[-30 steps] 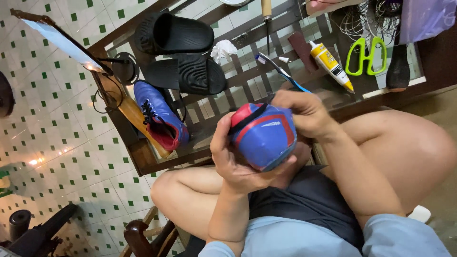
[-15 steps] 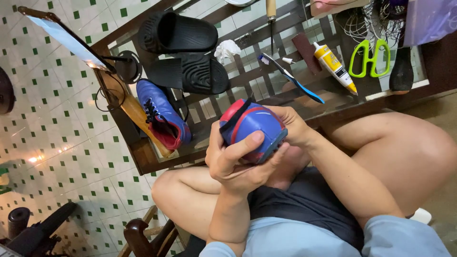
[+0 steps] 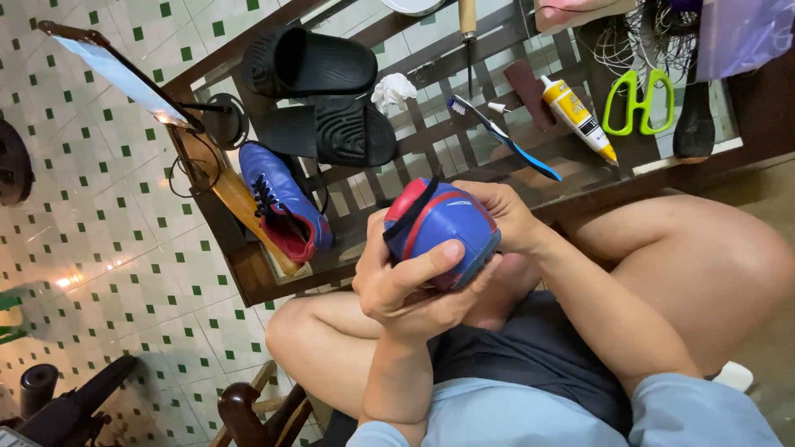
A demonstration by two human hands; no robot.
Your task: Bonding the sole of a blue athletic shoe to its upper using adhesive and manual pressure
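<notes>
Blue and red, with a black strip across its top: a shoe (image 3: 443, 228), heel end toward the camera, held up above the person's lap, just in front of the table (image 3: 248, 281) edge. Left hand (image 3: 406, 285) wraps it from below and the near side, fingers curled tight around the heel, thumb (image 3: 435, 257) pressed flat across the blue panel. Right hand (image 3: 509, 219) clasps the far side, fingers closed against the upper; its fingertips are hidden behind the shoe. Both hands squeeze the shoe between them.

On the table, just beyond the hands: a matching blue shoe (image 3: 286, 203) with black laces and red lining, lying tilted against a wooden block. Behind it, two black slides (image 3: 319, 95), one stacked partly over the other. A crumpled white tissue (image 3: 395, 89) sits beside them. A blue-handled toothbrush (image 3: 505, 139) lies diagonally, bristles toward the slides. Farther right: a yellow glue tube (image 3: 577, 116), nozzle pointing toward the person, then green-handled scissors (image 3: 636, 99). A phone on a stand (image 3: 124, 76) leans at the table's left end. Green-and-white tiled floor (image 3: 99, 240) lies beyond the table.
</notes>
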